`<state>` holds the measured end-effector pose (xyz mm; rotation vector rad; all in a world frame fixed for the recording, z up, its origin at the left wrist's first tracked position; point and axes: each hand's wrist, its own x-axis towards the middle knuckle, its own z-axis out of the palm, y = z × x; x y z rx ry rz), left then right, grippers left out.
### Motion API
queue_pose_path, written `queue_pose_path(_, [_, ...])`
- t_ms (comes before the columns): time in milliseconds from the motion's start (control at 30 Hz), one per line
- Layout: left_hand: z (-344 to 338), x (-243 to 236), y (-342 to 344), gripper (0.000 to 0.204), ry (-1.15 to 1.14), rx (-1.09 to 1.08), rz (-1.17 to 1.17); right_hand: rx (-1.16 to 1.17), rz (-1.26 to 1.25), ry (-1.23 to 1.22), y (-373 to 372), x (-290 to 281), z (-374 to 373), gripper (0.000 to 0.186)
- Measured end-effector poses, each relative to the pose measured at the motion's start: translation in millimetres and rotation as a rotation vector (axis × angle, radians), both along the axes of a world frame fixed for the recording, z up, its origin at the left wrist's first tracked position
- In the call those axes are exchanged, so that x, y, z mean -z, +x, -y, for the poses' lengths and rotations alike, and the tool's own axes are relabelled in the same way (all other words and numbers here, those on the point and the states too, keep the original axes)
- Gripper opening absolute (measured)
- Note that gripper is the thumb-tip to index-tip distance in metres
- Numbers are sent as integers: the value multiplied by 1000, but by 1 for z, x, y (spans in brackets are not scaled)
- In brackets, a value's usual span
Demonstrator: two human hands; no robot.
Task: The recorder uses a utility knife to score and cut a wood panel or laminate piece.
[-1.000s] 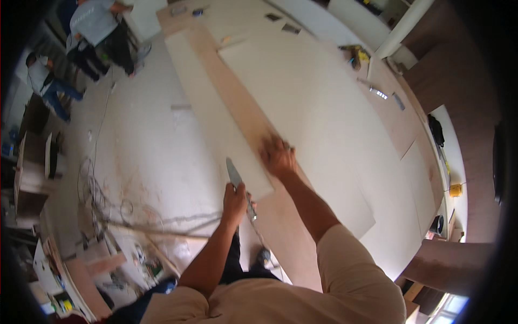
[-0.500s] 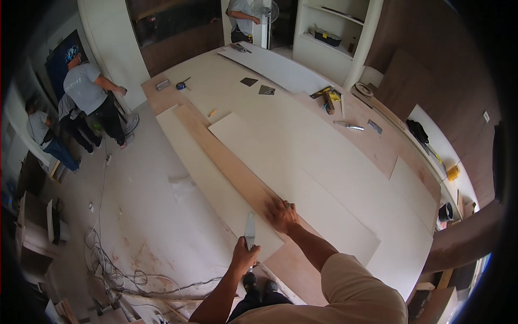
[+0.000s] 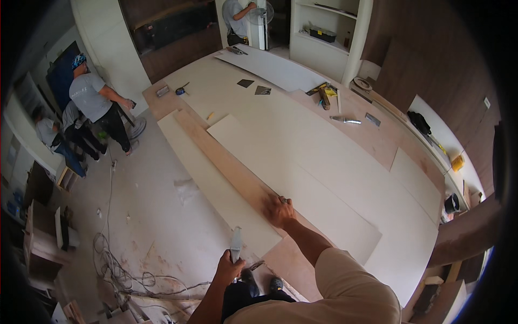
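My left hand (image 3: pixel 231 264) is closed around a slim grey metal tool (image 3: pixel 236 240), its broad end pointing away from me. The tool is off the surface, beside the near end of a long pale strip (image 3: pixel 210 186). My right hand (image 3: pixel 279 211) rests fingers down on a brown wood strip (image 3: pixel 226 162), close to the edge of a pale laminate sheet (image 3: pixel 302 183). Its fingers look bent and slightly apart; the fingertips are dark and hard to make out. The brown strip runs lengthwise between the pale strip and the sheet.
On the large worktable lie a tape measure (image 3: pixel 181 91), two dark squares, a wood-handled tool (image 3: pixel 324 98) and another slim metal tool (image 3: pixel 345 120). Cables (image 3: pixel 113 264) tangle on the floor at left. Several people stand beyond the table, one in a grey shirt (image 3: pixel 91 96) at left.
My left hand with the grey tool has shifted left and nearer to me. My right hand stays on the brown strip almost unmoved. The view has tilted slightly.
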<state>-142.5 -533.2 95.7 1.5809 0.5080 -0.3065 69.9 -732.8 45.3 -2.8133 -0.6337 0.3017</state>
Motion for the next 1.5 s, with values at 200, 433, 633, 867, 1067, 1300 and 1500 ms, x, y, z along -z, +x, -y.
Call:
queue_pose_path(200, [-38, -3, 10, 24, 1, 142, 1, 35, -15, 32, 3, 10, -4, 51])
queue_pose_path(433, [-132, -16, 21, 24, 12, 205, -53, 39, -27, -98, -5, 11, -4, 52])
queue_pose_path(633, [-240, -18, 33, 28, 85, 124, -96, 20, -41, -183, 2, 7, -15, 54])
queue_pose_path(867, [-318, -28, 87, 28, 54, 120, -45, 7, -48, -271, 15, 0, -23, 55])
queue_pose_path(1067, [-377, -9, 160, 23, -14, 171, -58, -19, -109, -310, 18, -3, -24, 54])
queue_pose_path(1300, [-440, 0, 275, 19, 41, 411, -49, 203, -252, -408, 23, -11, -41, 47])
queue_pose_path(1500, [-469, -13, 360, 9, 41, 613, -106, 340, -204, -390, 34, -31, -90, 40])
